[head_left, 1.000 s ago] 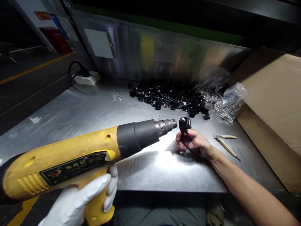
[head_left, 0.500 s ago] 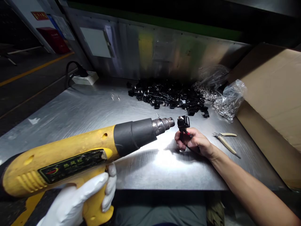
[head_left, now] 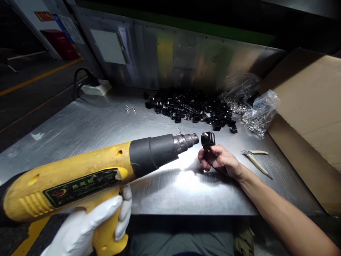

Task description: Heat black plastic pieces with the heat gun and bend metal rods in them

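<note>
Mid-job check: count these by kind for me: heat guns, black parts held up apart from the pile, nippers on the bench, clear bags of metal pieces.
Heat gun, in the left hand: 1
Black part, at the right hand: 1
Nippers: 1
Clear bags: 2
Total: 5

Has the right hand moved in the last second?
No, not noticeably. Judged against the pliers lying on the table, the right hand gripping the black part stays in the same place; only the whole view shifted slightly.

Left hand (head_left: 84,225) (gloved) curls, bare right hand (head_left: 224,160) pinches — 2 grips.
</note>
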### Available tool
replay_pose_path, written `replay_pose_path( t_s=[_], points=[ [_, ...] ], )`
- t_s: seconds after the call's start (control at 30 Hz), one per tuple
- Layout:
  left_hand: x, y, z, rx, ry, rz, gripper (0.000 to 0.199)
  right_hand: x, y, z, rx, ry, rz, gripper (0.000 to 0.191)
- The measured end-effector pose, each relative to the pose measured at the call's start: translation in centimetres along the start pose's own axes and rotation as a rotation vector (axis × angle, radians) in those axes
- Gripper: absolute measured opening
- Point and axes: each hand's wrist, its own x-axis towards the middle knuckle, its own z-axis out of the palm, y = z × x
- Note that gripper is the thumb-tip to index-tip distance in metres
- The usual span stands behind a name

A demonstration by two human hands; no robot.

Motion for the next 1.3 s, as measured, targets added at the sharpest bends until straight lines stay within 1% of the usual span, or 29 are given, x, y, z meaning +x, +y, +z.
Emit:
replay_pose_path(
  t_s=[0.13, 0.27, 0.63, 0.83, 0.93, 1.07, 1.23, 1.3],
  points=[
    [-0.2, 0.6, 0.8, -0.018, 0.047, -0.056, 0.032, -0.1, -0.1, 0.0, -0.015, 0.005, 0.012, 0.043],
    [-0.3, 0.9, 1.1, -0.013, 0.058, -0.056, 0.033, -0.1, -0.3, 0.1, -0.024, 0.009, 0.016, 0.042],
    [-0.3, 0.8, 0.9, -0.029, 0.030, -0.068, 0.032, -0.1, -0.1, 0.1, -0.015, 0.014, 0.007, 0.043],
    [0.1, 0.0, -0.3, -0.013, -0.036, -0.042, 0.029, -0.1, -0.1, 0.1, -0.017, 0.016, 0.006, 0.043],
    [0.2, -0.2, -0.6, 0.014, -0.041, -0.029, 0.028, -0.1, 0.0, 0.1, -0.017, 0.019, 0.005, 0.044],
    [0.0, -0.1, -0.4, 0.019, -0.050, -0.021, 0.030, 0.0, 0.0, 0.1, -0.016, 0.026, 0.007, 0.045],
    [-0.1, 0.2, 0.0, -0.010, -0.013, -0.055, 0.030, 0.0, 0.0, 0.0, -0.017, 0.026, 0.011, 0.044],
    [0.0, 0.1, 0.0, -0.014, -0.018, -0.062, 0.029, 0.0, 0.0, 0.0, -0.018, 0.027, 0.013, 0.044]
  ],
)
